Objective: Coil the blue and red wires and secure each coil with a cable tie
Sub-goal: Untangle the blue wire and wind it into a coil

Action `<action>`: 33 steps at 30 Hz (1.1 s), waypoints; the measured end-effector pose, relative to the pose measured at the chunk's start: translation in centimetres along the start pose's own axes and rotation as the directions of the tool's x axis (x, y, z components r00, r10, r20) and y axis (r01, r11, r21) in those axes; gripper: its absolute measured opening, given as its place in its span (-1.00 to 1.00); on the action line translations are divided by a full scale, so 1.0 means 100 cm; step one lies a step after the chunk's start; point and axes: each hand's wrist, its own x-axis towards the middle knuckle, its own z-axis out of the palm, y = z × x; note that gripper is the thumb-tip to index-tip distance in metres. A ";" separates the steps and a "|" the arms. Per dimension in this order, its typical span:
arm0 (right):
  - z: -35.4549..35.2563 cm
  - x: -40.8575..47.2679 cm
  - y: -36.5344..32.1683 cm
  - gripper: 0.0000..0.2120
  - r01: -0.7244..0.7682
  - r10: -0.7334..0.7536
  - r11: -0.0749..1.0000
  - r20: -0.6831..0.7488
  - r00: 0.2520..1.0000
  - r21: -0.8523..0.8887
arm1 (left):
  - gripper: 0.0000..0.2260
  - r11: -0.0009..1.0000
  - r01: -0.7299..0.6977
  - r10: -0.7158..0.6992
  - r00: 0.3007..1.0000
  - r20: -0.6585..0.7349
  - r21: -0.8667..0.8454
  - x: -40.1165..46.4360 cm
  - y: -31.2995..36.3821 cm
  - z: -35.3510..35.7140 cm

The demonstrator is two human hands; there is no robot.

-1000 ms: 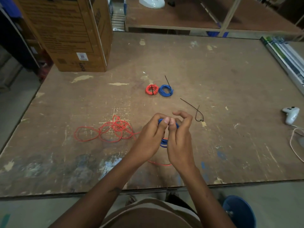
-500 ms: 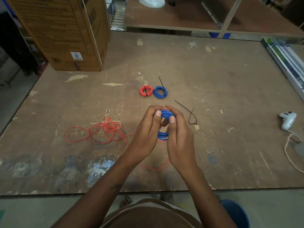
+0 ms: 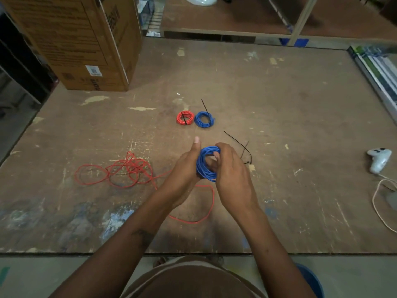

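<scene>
- A second ago my fingers hid the blue coil (image 3: 206, 164); now it stands open as a full ring above the surface (image 3: 279, 117).
- My left hand (image 3: 185, 166) pinches its left side, thumb raised; my right hand (image 3: 231, 168) is closed on the top, fingers hooked through.
- Coiling looks done, I judge; the loose cable tie (image 3: 237, 145) lies just right.
- The red wire (image 3: 129, 168) is still a tangle.

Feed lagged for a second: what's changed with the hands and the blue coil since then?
The blue coil has turned to face the camera, ring open, and both hands still grip it. The left hand thumb now points up; the right hand fingers hook through. Loose red wire, tied coils and spare ties unmoved.
</scene>
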 end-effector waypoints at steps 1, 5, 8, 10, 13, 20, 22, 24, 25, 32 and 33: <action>0.003 0.001 0.005 -0.63 -0.008 0.008 1.000 0.003 1.000 -0.007 | -0.35 0.998 0.069 -0.068 0.997 0.022 -0.016 0.003 0.000 -0.002; 0.006 0.007 0.019 -0.69 -0.022 0.023 0.988 0.002 1.000 -0.152 | -0.43 0.982 0.030 -0.011 0.995 -0.103 0.188 0.018 -0.004 0.004; 0.005 0.015 0.026 -0.70 -0.043 0.047 0.988 0.025 0.999 -0.147 | -0.39 0.972 -0.027 0.062 0.988 -0.143 0.234 0.031 -0.009 0.013; 0.007 0.021 0.034 -0.77 -0.045 0.051 0.986 0.032 0.998 -0.159 | -0.46 0.995 0.018 -0.005 0.992 -0.128 0.099 0.041 -0.014 0.016; 0.010 0.028 0.050 -0.79 -0.044 0.047 0.967 0.005 0.999 -0.249 | -0.54 0.997 0.066 -0.069 0.992 -0.101 -0.034 0.055 -0.022 0.021; 0.015 0.044 0.090 -0.84 -0.064 0.058 0.952 -0.029 0.998 -0.301 | -0.61 0.960 0.242 -0.255 0.963 -0.083 -0.142 0.085 -0.027 0.041; 0.012 0.051 0.100 -0.88 -0.064 0.054 0.951 -0.041 0.998 -0.304 | -0.63 0.903 0.343 -0.348 0.937 0.028 -0.259 0.095 -0.025 0.037; 0.015 0.055 0.107 -0.85 -0.066 0.048 0.940 -0.063 0.997 -0.336 | -0.60 0.896 0.379 -0.378 0.925 0.051 -0.230 0.105 -0.027 0.033; 0.019 0.057 0.109 -0.83 -0.071 0.048 0.936 -0.074 0.996 -0.345 | -0.58 0.907 0.381 -0.384 0.923 0.021 -0.180 0.109 -0.030 0.033; 0.042 0.070 0.146 -0.62 -0.175 0.182 0.958 0.011 0.983 -0.226 | -0.51 0.969 0.248 -0.241 0.956 -0.167 0.023 0.146 -0.059 0.049; 0.042 0.074 0.151 -0.60 -0.188 0.192 0.959 0.000 0.981 -0.214 | -0.55 0.969 0.243 -0.234 0.958 -0.167 0.039 0.153 -0.062 0.049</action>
